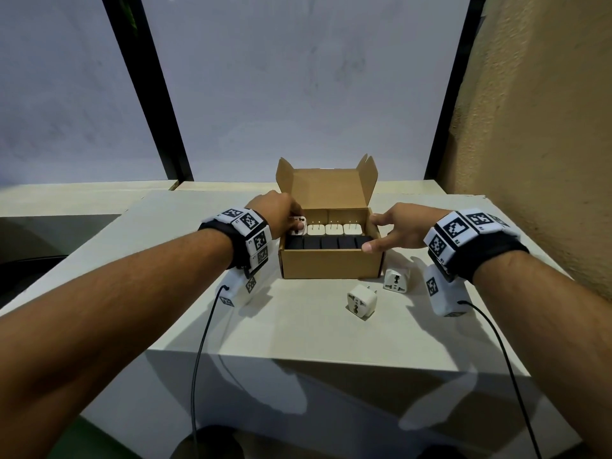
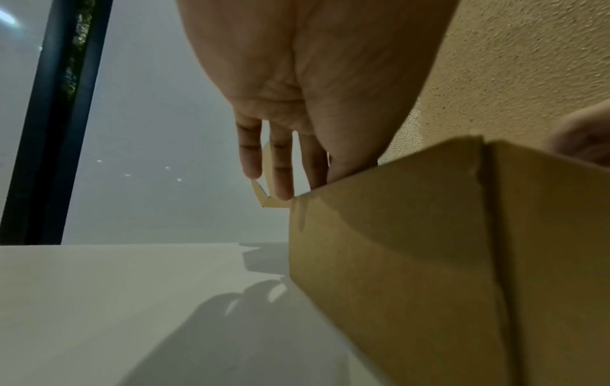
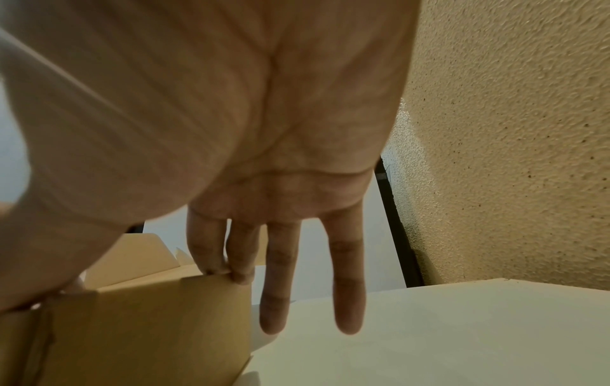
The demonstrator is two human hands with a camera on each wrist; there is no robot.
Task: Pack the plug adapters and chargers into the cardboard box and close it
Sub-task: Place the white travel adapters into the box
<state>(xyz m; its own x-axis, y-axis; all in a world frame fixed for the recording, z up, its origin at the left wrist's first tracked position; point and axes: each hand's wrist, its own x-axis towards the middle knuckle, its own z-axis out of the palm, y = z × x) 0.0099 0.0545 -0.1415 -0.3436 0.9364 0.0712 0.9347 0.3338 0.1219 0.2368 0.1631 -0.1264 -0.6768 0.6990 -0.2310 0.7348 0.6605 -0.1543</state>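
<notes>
An open cardboard box [image 1: 331, 265] stands mid-table with its lid [image 1: 328, 188] upright. It holds a front row of black chargers [image 1: 328, 242] and a back row of white plug adapters [image 1: 334, 229]. My left hand [image 1: 296, 220] is over the box's back left corner and pinches a white adapter [image 1: 297, 227]. In the left wrist view, the left hand's [image 2: 283, 167] outer fingers hang straight outside the box wall [image 2: 412, 248]. My right hand [image 1: 384, 231] rests with straight fingers on the box's right wall. Two fingertips [image 3: 214, 269] touch its top edge [image 3: 148, 326]. Two white adapters [image 1: 361, 301] [image 1: 396, 280] lie in front.
The white table [image 1: 298, 329] ends in a front edge close to me. A textured tan wall [image 1: 546, 160] rises on the right, and a window with dark frames [image 1: 159, 111] stands behind. Black cables [image 1: 202, 342] hang from both wrists.
</notes>
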